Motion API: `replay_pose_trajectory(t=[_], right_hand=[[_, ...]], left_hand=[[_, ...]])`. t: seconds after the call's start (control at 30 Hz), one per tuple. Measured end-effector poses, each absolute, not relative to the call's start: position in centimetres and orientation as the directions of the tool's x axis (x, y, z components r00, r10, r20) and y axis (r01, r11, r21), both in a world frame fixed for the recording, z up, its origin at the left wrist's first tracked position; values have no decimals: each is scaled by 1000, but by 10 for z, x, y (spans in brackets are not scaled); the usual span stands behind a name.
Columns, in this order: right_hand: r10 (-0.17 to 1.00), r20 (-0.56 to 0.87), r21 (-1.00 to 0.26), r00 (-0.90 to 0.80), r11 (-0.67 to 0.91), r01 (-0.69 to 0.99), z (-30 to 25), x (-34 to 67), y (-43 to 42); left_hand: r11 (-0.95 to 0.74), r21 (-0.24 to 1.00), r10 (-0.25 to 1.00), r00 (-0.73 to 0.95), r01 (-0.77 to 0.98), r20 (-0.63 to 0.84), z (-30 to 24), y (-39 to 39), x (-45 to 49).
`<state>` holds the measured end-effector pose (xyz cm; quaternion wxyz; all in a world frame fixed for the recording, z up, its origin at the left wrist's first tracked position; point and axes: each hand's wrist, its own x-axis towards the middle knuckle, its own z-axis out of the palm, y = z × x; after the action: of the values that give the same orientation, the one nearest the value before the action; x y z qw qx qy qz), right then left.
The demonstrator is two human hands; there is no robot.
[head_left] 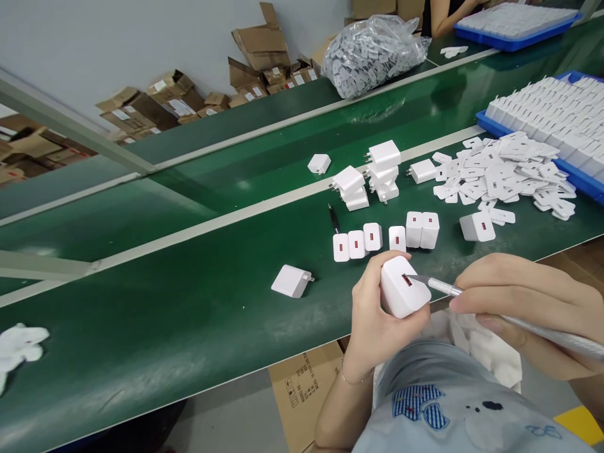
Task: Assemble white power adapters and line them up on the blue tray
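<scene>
My left hand is closed around a white charger with an orange port facing up. My right hand pinches a thin metal tool like a pen; its tip touches the charger beside the port. Both hands hover at the near edge of the green table. A row of white chargers stands just beyond them with orange ports up. One charger lies alone to the left, another to the right.
A heap of chargers sits farther back, with a pile of small white pieces and a blue tray of chargers at right. A plastic bag of parts, cardboard boxes, another person's arm. A black pen.
</scene>
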<state>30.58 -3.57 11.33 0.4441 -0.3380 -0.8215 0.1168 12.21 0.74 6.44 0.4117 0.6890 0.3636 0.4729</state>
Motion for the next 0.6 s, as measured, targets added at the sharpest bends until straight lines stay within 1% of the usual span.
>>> replay_pose_trajectory(t=[0.13,0.33,0.47,0.53,0.6], right_hand=[[677,647,-490,-352,722,489,112,305,-36],[679,646,-491,-350,720,490,112,306,-38],[688,592,-486,-420,721,494,117,312,-33],[679,572,-498,-459,733,463,119,317,-26],[658,577,-527,-485,753,394,118,322,-19]], left_hand=[[-399,909,891,285,116,354,65,7,122],[-392,912,893,290,121,345,64,8,122],[-400,901,890,305,169,338,63,8,122],[-418,886,885,311,200,348,62,8,121],[-437,868,879,315,236,357,61,9,121]])
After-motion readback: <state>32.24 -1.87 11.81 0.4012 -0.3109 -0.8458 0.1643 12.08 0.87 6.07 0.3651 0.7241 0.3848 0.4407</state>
